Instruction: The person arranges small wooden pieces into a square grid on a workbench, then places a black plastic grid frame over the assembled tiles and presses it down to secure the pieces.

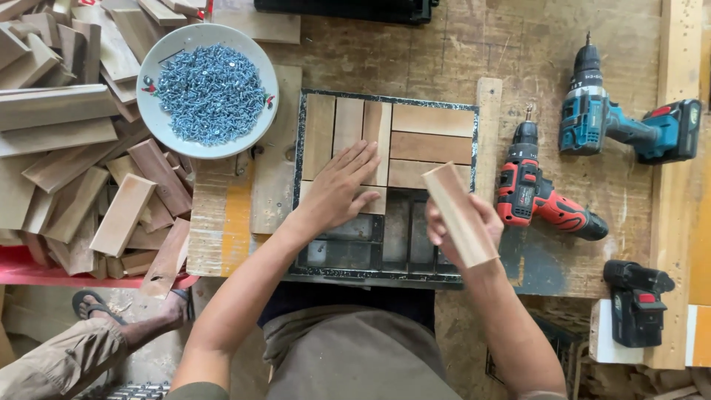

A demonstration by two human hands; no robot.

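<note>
- Currently the left hand [341, 189] lies flat, fingers spread, on wooden slats [355, 133] inside the black frame [299, 185]
- right hand [455, 226] grips a loose slat [459, 215], tilted, near the frame's right side
- bowl of screws [209, 89] far left; red drill [537, 192] right

Frame [385, 185] with slats [429, 141] mid-bench, bowl of screws [209, 89] left, two drills [544, 196] right.

Bare forearms, no sleeves showing; grey-olive trousers, dark top.
</note>
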